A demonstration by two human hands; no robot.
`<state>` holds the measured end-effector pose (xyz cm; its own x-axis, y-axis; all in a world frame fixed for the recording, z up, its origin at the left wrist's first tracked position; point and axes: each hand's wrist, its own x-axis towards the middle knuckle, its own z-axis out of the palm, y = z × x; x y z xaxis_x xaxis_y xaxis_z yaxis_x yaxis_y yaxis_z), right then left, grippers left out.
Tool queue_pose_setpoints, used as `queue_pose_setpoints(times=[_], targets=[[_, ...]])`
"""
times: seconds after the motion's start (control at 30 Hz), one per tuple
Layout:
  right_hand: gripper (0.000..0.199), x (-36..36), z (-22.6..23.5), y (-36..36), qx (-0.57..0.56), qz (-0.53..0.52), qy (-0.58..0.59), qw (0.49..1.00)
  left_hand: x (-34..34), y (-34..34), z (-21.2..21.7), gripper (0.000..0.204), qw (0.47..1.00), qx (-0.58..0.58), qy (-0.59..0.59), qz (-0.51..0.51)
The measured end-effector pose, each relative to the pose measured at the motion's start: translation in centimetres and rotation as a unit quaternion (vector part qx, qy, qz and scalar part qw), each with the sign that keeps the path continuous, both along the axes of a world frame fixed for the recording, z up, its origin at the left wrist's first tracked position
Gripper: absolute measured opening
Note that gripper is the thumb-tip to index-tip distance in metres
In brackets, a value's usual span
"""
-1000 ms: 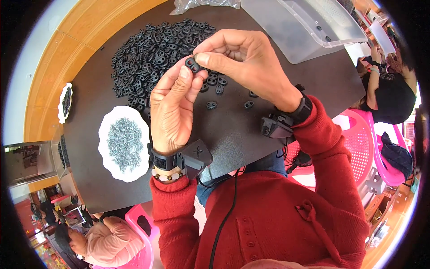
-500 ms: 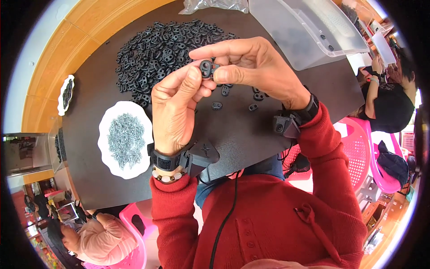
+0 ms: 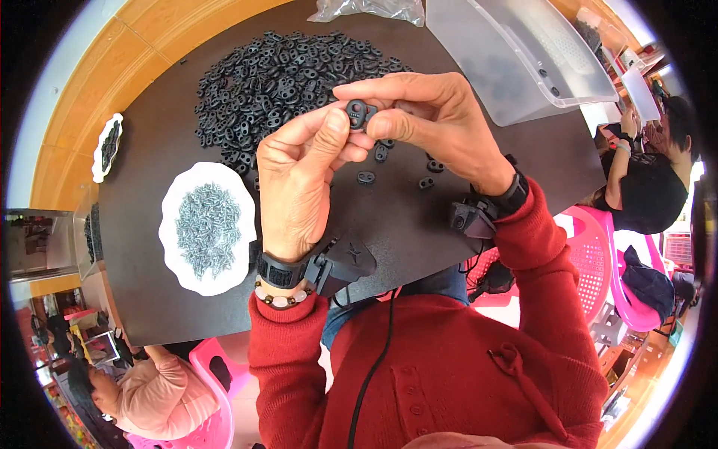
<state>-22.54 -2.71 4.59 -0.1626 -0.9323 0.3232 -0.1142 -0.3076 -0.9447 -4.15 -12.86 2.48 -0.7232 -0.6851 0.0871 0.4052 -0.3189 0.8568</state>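
Head: black toggle (image 3: 357, 114) is pinched in left hand (image 3: 299, 163).

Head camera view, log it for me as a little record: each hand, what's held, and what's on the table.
Held item: black two-hole piece
Left hand: pinching the piece between thumb and fingers
Right hand: thumb tip at the piece's right end; a full grip is unclear
Pile: similar black pieces, heaped beyond the hands, a few loose nearer
Dish: white, wavy-rimmed, left of the left hand, holding small silvery parts
Bin: clear plastic, beyond the right hand
Surface: dark brown table
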Motion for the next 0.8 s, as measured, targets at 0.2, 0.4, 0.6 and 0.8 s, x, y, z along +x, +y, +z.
queue_pose_setpoints(times=[0.2, 0.4, 0.6, 0.8], targets=[[0.045, 0.0, 0.0, -0.1, -0.005, 0.027, -0.008, 1.0, 0.1, -0.1, -0.4, 0.029, 0.999, 0.023, 0.019, -0.021], [0.044, 0.4, 0.3, 0.0, -0.001, 0.014, -0.022, 1.0, 0.0, -0.1, -0.5, 0.026, 1.0, 0.014, 0.018, -0.018], [0.042, 0.6, -0.2, -0.2, -0.017, 0.006, -0.03, 0.999, 0.2, -0.1, -0.7, 0.023, 1.0, -0.003, 0.015, -0.003], [0.037, 1.1, -0.8, -0.5, -0.034, -0.007, -0.031, 0.999, 0.4, -0.3, -0.9, 0.023, 1.0, -0.003, 0.014, -0.001]])
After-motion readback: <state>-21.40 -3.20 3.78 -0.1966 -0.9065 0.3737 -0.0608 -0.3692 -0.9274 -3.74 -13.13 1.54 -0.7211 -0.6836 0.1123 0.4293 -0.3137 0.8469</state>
